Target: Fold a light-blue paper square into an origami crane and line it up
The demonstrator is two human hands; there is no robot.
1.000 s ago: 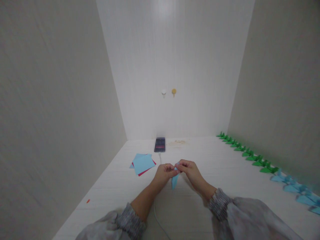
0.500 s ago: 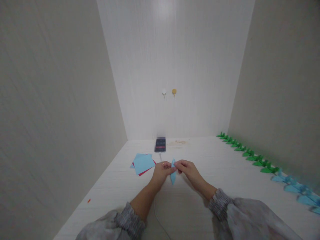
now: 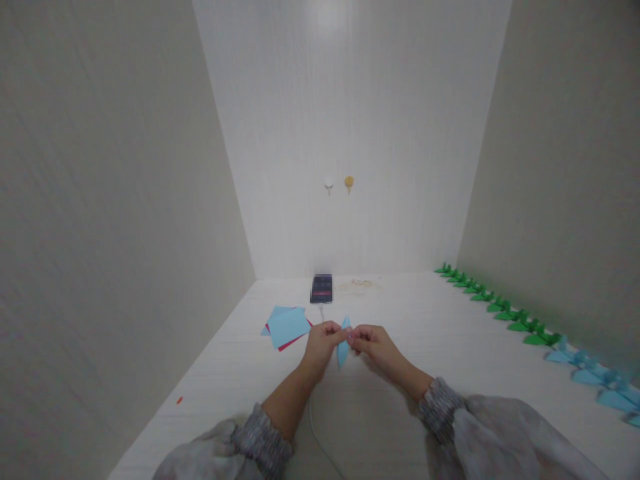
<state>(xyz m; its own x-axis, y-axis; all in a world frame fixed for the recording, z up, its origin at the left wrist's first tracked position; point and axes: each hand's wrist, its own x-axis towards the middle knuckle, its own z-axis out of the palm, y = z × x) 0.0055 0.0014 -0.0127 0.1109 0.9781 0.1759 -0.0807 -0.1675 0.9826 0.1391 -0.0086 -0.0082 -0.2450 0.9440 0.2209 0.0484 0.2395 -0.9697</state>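
From where I stand, the left hand point(image 3: 320, 343) has the slim folded blue paper point(image 3: 342, 356) pinched between thumb and fingers, over the middle of the table point(image 3: 225, 393); its thumb covers the paper's middle, so only the two pointed ends show. The right hand point(image 3: 376, 342) is curled, its fingertips bunched at the paper's right side; I can't tell whether they grip any of it.

Toward the table's left edge lies a stack of blue and red sheets point(image 3: 289, 328), the lower ones mostly covered. By the far edge sits a dark device point(image 3: 321, 289), its screen too blocky to read. A white cable point(image 3: 316, 432) slips behind the left arm and reappears below, cut off at the bottom of my view. Along the right edge runs a row of green folded figures point(image 3: 539, 339), overlapping and hard to count, then light-blue ones point(image 3: 616, 400), the nearest cut off. A small orange scrap point(image 3: 179, 401) lies by the left edge.
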